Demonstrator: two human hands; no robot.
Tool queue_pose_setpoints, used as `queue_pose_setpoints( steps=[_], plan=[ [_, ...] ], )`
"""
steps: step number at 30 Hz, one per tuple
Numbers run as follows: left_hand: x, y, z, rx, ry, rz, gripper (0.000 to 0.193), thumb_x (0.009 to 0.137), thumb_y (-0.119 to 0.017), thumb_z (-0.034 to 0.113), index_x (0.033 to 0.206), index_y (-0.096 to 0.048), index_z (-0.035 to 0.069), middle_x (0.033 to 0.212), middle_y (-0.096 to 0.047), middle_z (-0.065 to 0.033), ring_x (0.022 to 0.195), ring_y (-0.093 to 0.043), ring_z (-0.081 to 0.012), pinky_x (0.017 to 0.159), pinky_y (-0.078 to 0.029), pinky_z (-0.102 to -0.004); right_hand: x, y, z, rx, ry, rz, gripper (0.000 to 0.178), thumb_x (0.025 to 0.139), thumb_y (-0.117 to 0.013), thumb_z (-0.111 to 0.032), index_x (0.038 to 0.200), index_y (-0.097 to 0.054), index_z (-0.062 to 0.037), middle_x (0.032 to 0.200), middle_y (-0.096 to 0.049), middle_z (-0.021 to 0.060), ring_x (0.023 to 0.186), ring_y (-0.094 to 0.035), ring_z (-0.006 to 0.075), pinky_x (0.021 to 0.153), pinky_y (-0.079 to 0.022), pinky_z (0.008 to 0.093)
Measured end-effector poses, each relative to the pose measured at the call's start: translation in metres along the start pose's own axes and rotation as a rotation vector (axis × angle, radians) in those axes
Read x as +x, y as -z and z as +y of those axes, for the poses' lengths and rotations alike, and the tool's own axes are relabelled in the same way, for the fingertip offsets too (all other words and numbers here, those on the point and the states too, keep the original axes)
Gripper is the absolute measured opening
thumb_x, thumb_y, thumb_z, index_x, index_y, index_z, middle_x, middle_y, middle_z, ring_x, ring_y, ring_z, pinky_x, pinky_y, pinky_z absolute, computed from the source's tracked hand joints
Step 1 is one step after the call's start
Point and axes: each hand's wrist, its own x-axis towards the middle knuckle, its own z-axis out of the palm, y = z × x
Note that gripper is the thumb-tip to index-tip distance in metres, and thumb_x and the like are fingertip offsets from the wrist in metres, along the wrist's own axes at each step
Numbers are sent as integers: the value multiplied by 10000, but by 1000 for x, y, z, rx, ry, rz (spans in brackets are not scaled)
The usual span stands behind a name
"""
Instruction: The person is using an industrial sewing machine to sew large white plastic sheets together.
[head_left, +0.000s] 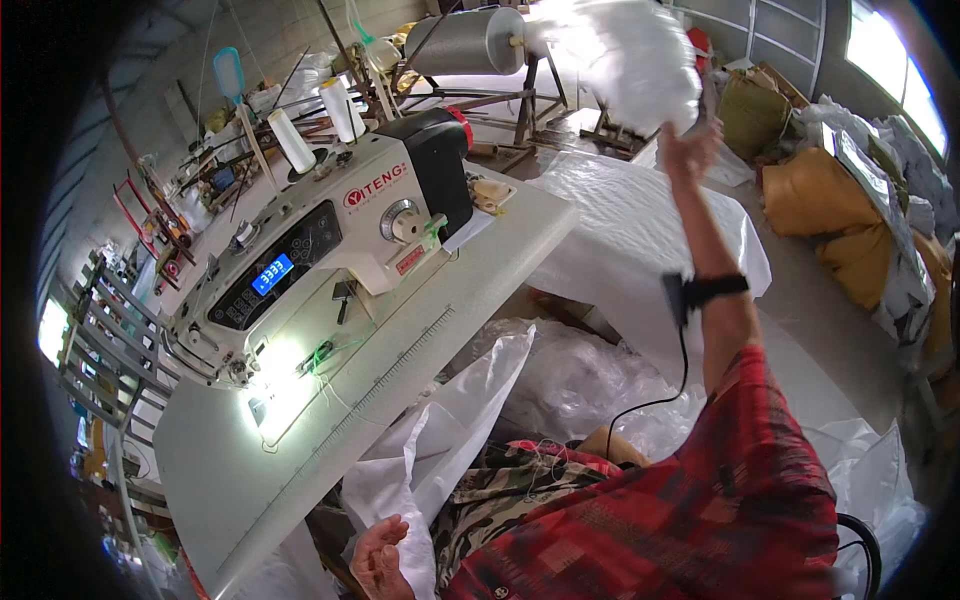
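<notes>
My right arm is stretched out to the far right, and my right hand is smeared by motion. Right at its fingertips a blurred white plastic sheet is in the air; whether the fingers grip it I cannot tell. Low in the picture, my left hand has loosely bent fingers and nothing visible in it. Beside it a white woven sheet hangs over my lap and the table edge. A white sewing machine stands on its table, lamp lit, with green thread by the needle area.
White sheeting lies past the table's right end. Crumpled clear plastic is heaped beside my lap. Behind stand thread cones and a large grey roll on a frame. Yellow-brown sacks line the right side. A black cable runs from my wrist strap.
</notes>
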Motion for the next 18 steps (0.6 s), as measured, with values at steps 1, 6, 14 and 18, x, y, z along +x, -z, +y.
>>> queue_pose_setpoints(
  steps=[1, 6, 14, 18],
  plan=[
    [0, -1, -1, -7, -4, 6, 347, 926, -485, 157, 1121, -571, -117, 1018, -639, -184, 922, -631, -261, 877, -500, -400, 25, -1, 18, -91, 0, 163, 924, 781, -736, -312, 1454, -177, -14, 1477, -264, 210, 1353, -273, 369, 1089, -242, 486],
    [2, -4, -4, -36, 154, 20, 273, 912, -522, 95, 1105, -584, -87, 1039, -646, -168, 929, -637, -259, 841, -515, -355, -32, -17, 59, 138, 458, 16, 767, 816, -682, -223, 1438, -268, -47, 1445, -337, 201, 1338, -312, 345, 1102, -261, 411],
    [-25, 39, -36, 93, 236, 194, 189, 900, -569, 54, 1045, -636, -46, 948, -665, -100, 865, -622, -152, 815, -487, -282, -249, 12, 31, 532, 302, -1111, 236, 894, -612, -147, 1092, -628, -20, 990, -680, 135, 850, -664, 216, 757, -501, 291],
    [-74, 73, -69, 252, 422, 285, 228, 856, -609, 38, 1073, -641, -24, 982, -666, -77, 907, -626, -129, 817, -476, -248, -283, 58, -5, 458, 808, -1182, 147, 888, -579, -115, 989, -637, -25, 896, -666, 115, 835, -632, 274, 795, -460, 349]
  ],
)
